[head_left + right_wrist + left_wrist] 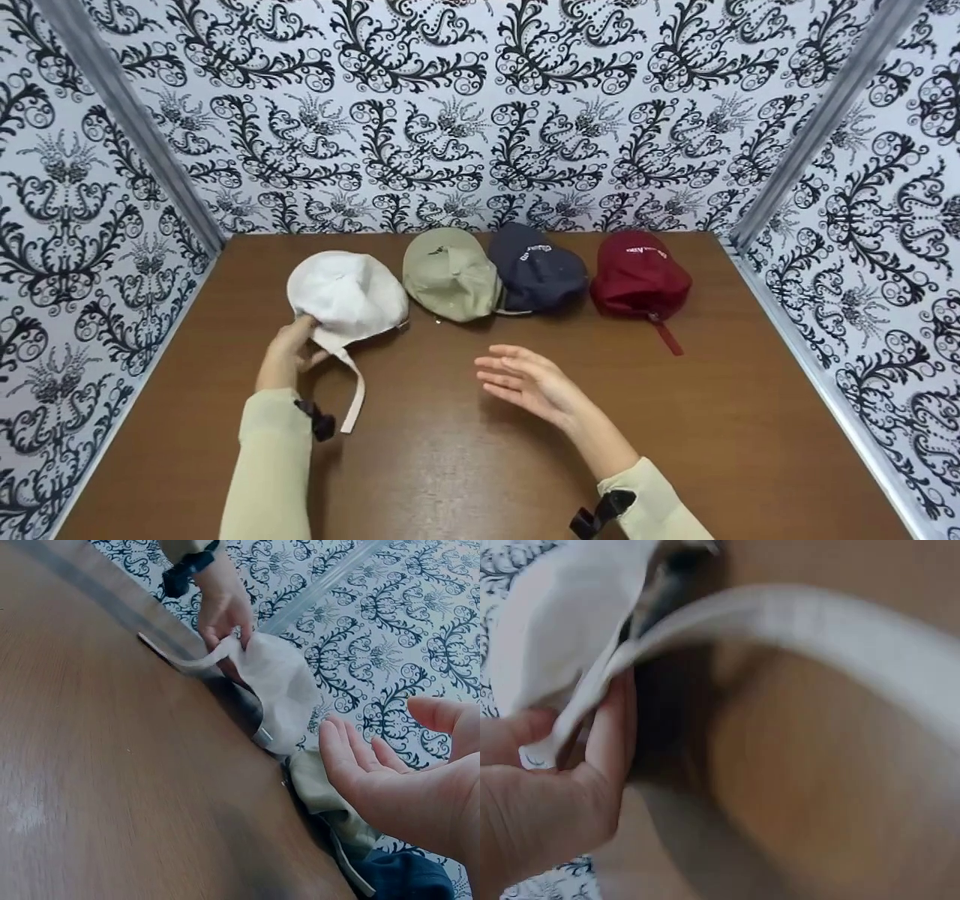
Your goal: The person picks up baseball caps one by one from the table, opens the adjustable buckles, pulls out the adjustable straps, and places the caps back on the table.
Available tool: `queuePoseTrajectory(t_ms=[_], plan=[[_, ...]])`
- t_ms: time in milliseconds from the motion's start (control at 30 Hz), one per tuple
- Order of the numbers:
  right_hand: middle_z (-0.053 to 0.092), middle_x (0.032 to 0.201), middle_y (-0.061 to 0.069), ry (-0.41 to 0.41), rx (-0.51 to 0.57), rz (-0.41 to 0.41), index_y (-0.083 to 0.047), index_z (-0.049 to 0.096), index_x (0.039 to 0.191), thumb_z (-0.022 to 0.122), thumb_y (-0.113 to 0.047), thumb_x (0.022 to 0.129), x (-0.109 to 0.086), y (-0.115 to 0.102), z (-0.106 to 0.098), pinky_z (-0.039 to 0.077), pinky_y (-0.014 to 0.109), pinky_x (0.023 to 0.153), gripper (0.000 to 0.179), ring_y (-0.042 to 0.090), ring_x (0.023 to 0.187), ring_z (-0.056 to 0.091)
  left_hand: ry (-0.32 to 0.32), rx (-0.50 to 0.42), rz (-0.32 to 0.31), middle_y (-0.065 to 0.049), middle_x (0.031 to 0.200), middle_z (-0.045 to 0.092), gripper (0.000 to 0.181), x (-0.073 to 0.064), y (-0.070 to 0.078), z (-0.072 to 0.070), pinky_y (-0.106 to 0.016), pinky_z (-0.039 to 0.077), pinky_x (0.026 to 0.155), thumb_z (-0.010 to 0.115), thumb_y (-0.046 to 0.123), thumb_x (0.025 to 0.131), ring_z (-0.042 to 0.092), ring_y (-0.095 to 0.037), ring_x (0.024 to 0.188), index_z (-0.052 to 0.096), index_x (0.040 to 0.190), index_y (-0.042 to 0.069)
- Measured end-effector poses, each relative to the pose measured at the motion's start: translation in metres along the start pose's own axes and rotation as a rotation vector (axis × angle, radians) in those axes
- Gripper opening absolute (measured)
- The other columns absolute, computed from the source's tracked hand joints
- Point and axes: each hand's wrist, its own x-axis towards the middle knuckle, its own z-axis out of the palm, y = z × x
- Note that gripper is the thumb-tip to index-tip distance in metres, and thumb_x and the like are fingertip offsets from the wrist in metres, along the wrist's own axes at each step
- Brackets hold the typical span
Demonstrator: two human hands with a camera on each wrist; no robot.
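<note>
Left hand (285, 352) had the white fabric rounded cap (341, 292) by its rim, at the cap's 7 o'clock edge. Left wrist view: thumb (529, 724) outside, fingers (611, 727) under the rim, pinched. Cap sat at 10 o'clock from the middle of the brown wood-look table (442, 450); couldn't tell if it bore on the surface. Its long pale strap (357, 390) hung loose toward 6.

Right hand (532, 386) was empty, fingers loosely extended, above mid-table.

Olive-green fabric cap (450, 274) at between 11 and 12, against the navy-blue fabric cap (540, 274) at 1. Dark-red fabric cap (641, 274) at 2, strap toward 5.

My read: step in hand was one-handed handling of the white cap by its edge. Next move called for a firm rim pinch, strap free, olive cap undisturbed; right hand had room to support.
</note>
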Motion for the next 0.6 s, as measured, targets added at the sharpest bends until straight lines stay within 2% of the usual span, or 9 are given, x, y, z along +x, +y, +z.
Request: queuePoseTrajectory(t_ms=[67,133,233,300,367,500,600], plan=[[0.060,0.136,0.021,0.000,0.001,0.004,0.002,0.041,0.140,0.048,-0.009,0.103,-0.001,-0.001,0.000,0.045,0.044,0.112,0.039,0.028,0.121,0.062,0.053,0.122,0.018,-0.010,0.101,0.048,0.025,-0.004,-0.004,-0.002,-0.023,0.061,0.070,0.049,0.013,0.096,0.060,-0.011,0.071,0.043,0.113,-0.003],[0.060,0.136,0.020,0.001,0.000,0.008,0.002,0.041,0.140,0.048,-0.009,0.103,-0.001,-0.002,0.001,0.045,0.044,0.112,0.039,0.027,0.120,0.063,0.077,0.186,0.042,-0.013,0.103,0.045,0.027,-0.007,-0.006,-0.004,-0.021,0.061,0.069,0.049,0.008,0.094,0.062,-0.011,0.067,0.037,0.114,-0.006],[0.062,0.134,0.019,0.006,0.002,0.006,-0.001,0.044,0.138,0.049,-0.010,0.103,-0.002,-0.003,0.003,0.046,0.044,0.112,0.037,0.029,0.122,0.062,0.122,0.257,0.077,-0.011,0.090,0.052,0.020,-0.011,-0.007,-0.006,-0.020,0.060,0.063,0.050,0.003,0.093,0.062,-0.009,0.058,0.038,0.106,-0.006],[0.063,0.133,0.018,0.009,0.002,0.003,-0.002,0.046,0.136,0.050,-0.010,0.102,-0.002,-0.003,0.003,0.046,0.044,0.112,0.035,0.032,0.125,0.060,0.155,0.346,0.099,-0.006,0.078,0.056,0.010,-0.012,-0.008,-0.008,-0.020,0.059,0.060,0.051,0.003,0.092,0.062,-0.006,0.055,0.043,0.097,-0.002],[0.064,0.132,0.017,0.009,0.000,0.001,-0.003,0.047,0.135,0.050,-0.011,0.102,-0.003,-0.004,0.003,0.045,0.045,0.112,0.033,0.033,0.128,0.058,0.189,0.462,0.127,-0.004,0.073,0.058,0.009,-0.013,-0.010,-0.010,-0.022,0.060,0.061,0.052,0.007,0.094,0.063,-0.007,0.056,0.048,0.093,-0.001],[0.064,0.132,0.016,0.003,-0.010,-0.005,-0.004,0.048,0.135,0.050,-0.011,0.103,-0.004,-0.007,0.002,0.045,0.045,0.112,0.033,0.032,0.126,0.059,0.271,0.714,0.188,-0.009,0.076,0.063,0.018,-0.015,-0.014,-0.012,-0.028,0.061,0.063,0.049,0.015,0.095,0.065,-0.011,0.060,0.054,0.094,-0.002],[0.064,0.132,0.016,-0.003,-0.015,-0.011,-0.003,0.048,0.135,0.049,-0.011,0.103,-0.005,-0.008,0.001,0.045,0.045,0.112,0.033,0.030,0.124,0.060,0.346,0.867,0.217,-0.019,0.087,0.069,0.033,-0.020,-0.012,-0.008,-0.037,0.059,0.070,0.042,0.022,0.098,0.070,-0.025,0.075,0.055,0.107,-0.007]])
